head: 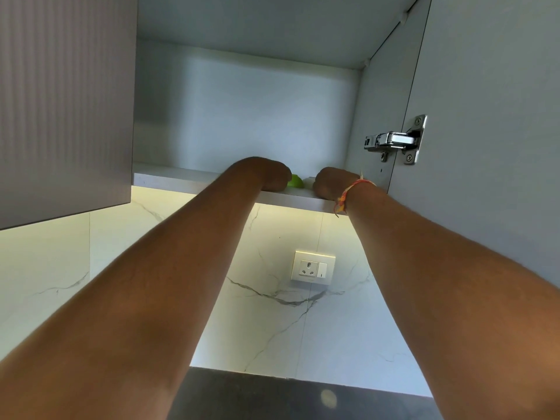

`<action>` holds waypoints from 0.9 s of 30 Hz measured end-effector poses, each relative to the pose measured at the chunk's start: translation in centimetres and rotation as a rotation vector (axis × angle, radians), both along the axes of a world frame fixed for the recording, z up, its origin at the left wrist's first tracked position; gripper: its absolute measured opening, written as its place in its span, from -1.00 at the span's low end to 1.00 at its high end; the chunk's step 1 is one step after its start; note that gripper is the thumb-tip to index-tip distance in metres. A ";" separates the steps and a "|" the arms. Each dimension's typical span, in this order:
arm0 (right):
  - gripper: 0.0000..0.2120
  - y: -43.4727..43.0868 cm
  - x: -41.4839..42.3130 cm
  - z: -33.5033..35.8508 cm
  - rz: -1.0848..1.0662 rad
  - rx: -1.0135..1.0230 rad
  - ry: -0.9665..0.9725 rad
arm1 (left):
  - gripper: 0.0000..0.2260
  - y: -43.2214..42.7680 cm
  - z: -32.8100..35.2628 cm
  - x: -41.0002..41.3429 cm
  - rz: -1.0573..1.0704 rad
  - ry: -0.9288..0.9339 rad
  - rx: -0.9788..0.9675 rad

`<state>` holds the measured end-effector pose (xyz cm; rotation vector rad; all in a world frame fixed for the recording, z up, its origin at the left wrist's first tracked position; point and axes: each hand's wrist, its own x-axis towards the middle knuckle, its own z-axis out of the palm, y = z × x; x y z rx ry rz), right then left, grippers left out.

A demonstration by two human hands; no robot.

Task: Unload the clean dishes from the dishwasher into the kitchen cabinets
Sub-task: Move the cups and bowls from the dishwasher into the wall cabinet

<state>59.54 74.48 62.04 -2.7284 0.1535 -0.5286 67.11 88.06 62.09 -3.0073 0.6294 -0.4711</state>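
I look up into an open wall cabinet [242,116]. Both my arms reach onto its bottom shelf [169,178]. My left hand [266,174] lies bent over the shelf's front edge, and a small green dish [295,181] shows right beside it, touching it. My right hand [328,183], with a thread band at the wrist, rests on the shelf a little to the right. A sliver of a white item [309,179] shows between the green dish and my right hand. The fingers of both hands are hidden behind the backs of the hands.
The cabinet's door [485,116] stands open at the right on a metal hinge [394,140]. A shut ribbed door [60,101] hangs at the left. Below are a marble wall with a socket [312,268] and a dark counter [272,395].
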 end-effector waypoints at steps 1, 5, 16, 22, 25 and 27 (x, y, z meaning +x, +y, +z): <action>-0.75 0.3 -0.4 -0.3 -0.023 -0.050 -0.047 | -0.68 0.0 -0.1 -0.4 0.000 0.023 -0.099; -0.79 1.1 -2.2 -1.1 -0.165 -0.075 -0.261 | -0.74 0.3 -1.1 -3.6 0.027 -0.189 -0.318; -0.68 2.9 -9.4 -8.7 -0.066 -0.193 -0.593 | -0.63 2.6 -9.1 -15.7 -0.012 -0.573 -0.234; -0.54 3.3 -16.4 -16.5 0.106 -0.185 -0.587 | -0.65 2.7 -16.9 -25.7 0.055 -0.692 -0.168; -0.51 2.2 -20.9 -19.0 0.144 -0.200 -0.558 | -0.44 1.9 -19.6 -31.6 0.204 -0.525 -0.078; -0.48 1.4 -24.0 -20.3 0.177 -0.222 -0.519 | -0.36 1.8 -21.4 -35.2 0.270 -0.475 -0.066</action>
